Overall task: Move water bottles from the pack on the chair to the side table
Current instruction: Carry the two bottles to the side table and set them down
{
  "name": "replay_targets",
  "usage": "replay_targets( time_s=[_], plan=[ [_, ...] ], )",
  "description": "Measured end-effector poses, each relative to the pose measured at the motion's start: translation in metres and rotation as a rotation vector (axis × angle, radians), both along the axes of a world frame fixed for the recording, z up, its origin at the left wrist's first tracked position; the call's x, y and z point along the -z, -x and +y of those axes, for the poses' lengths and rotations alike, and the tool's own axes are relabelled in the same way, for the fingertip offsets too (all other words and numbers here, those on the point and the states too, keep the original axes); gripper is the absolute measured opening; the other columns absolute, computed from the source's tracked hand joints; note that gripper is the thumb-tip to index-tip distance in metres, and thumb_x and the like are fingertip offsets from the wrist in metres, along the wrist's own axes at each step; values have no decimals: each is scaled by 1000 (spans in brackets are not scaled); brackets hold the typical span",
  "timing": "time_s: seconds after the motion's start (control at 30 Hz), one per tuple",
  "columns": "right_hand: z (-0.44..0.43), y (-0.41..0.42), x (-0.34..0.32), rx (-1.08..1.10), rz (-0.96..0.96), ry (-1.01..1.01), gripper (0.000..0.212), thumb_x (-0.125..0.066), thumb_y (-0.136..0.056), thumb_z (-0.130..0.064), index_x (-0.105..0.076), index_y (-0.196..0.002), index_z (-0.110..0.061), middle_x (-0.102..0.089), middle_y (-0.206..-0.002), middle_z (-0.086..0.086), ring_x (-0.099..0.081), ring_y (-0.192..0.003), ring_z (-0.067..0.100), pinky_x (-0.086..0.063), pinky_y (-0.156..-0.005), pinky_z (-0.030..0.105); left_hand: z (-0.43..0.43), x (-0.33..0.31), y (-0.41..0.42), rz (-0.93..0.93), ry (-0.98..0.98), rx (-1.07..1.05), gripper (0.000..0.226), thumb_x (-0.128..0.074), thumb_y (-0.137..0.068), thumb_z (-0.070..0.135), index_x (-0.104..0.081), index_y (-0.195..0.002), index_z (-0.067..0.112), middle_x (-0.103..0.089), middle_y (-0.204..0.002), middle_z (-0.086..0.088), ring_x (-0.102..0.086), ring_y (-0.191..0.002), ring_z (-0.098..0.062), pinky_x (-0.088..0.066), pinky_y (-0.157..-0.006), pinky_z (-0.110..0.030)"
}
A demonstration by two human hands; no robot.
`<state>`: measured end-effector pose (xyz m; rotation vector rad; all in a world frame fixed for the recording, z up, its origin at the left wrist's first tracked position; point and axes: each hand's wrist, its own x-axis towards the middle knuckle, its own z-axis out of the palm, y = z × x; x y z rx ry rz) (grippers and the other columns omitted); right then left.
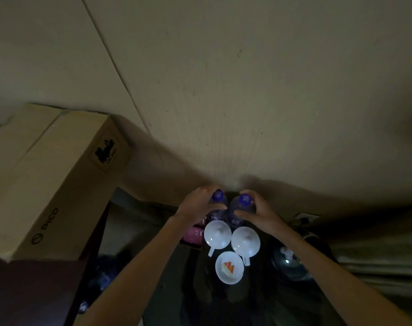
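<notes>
Head view: on a dim worktop (pixel 259 302), one small logo plate (pixel 229 267) and two white cups (pixel 217 234), then two blue-capped water bottles (pixel 237 209) standing side by side, left hand (pixel 198 203) and right hand (pixel 259 209) each closed around one; a cardboard box (pixel 47 177) beyond, left.

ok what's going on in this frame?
A person grips two clear plastic water bottles with blue caps, one per hand: left hand on the left bottle, right hand on the right bottle. Both stand upright near the wall on a dark side table, behind two white cups and a small white saucer.
</notes>
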<state>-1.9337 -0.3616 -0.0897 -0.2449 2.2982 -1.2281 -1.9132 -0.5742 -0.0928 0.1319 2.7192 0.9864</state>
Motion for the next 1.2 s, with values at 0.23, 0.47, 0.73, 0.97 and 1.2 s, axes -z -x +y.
replay_targets(
  time_s=[0.23, 0.47, 0.73, 0.97, 1.2],
  plan=[
    [1, 2, 9, -39, 25, 7, 51, -72, -86, -19, -48, -130, -20, -50, -130, 3, -54, -116, 17, -47, -96, 30, 3, 3, -4, 56, 13, -33, 36, -66, -85, 42, -54, -111, 21, -65, -106, 0, -62, -95, -17, -55, -85, -42],
    [3, 4, 6, -128, 2, -24, 52, -66, -90, -21, -42, -136, -16, -49, -135, 6, -50, -122, 15, -42, -101, 30, 7, 1, -7, 55, 11, -51, 33, -66, -86, 38, -51, -111, 21, -62, -105, 2, -61, -93, -15, -55, -83, -35],
    [-4, 0, -6, -40, 25, -57, 51, -67, -89, -15, -42, -133, -5, -54, -131, 14, -53, -124, 26, -47, -103, 42, 16, -13, -9, -46, 47, -92, 37, -67, -88, 29, -50, -118, 16, -57, -115, -3, -57, -100, -18, -52, -86, -34],
    [10, -1, -65, -28, 93, -141, 72, -63, -92, -33, -25, -150, -14, -34, -154, 9, -36, -140, 26, -34, -110, 38, 22, -66, -19, 19, 120, -131, 31, -58, -89, 36, -53, -118, 23, -55, -119, -1, -52, -108, -19, -40, -84, -26],
    [60, -58, -178, 211, 230, -154, 45, -61, -93, -26, -50, -134, -11, -53, -139, 11, -52, -125, 24, -39, -105, 30, 67, -182, -39, 164, 90, -44, 36, -60, -91, 28, -56, -125, 15, -57, -132, -7, -51, -123, -23, -39, -105, -33]
  ],
)
